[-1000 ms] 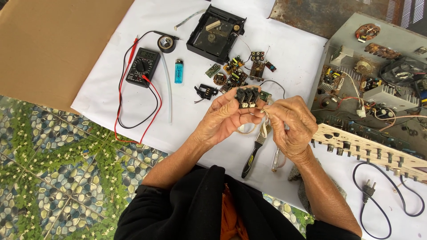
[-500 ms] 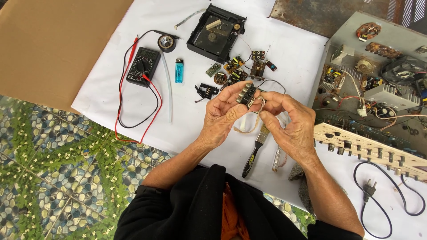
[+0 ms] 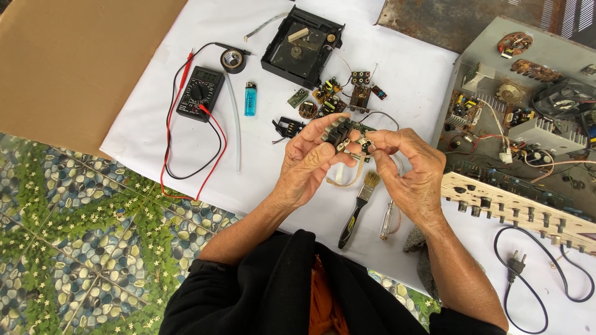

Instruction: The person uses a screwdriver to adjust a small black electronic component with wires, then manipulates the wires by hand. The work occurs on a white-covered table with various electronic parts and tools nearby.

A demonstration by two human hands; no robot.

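My left hand [image 3: 310, 162] and my right hand [image 3: 411, 170] together hold a small green circuit board [image 3: 347, 133] with black parts and a flat ribbon cable [image 3: 347, 179] that hangs in a loop under it. The left fingers grip its left end, the right fingertips pinch its right end. Both hands are raised over the white sheet [image 3: 267, 161]. Below them lie a small paintbrush with a black handle [image 3: 358, 208] and a clear-handled screwdriver [image 3: 387, 218].
A black multimeter with red and black leads [image 3: 200, 93], a tape roll [image 3: 233, 61], a blue lighter [image 3: 249, 99], an open black drive case [image 3: 302, 47] and several small boards [image 3: 347, 92] lie beyond. An opened amplifier chassis [image 3: 528, 118] fills the right; a plug cord [image 3: 518, 267] lies near it. Cardboard [image 3: 68, 62] is at left.
Both hands have lifted the board a little farther from my body and turned it, so the paintbrush below now shows fully. The ribbon loop hangs lower.
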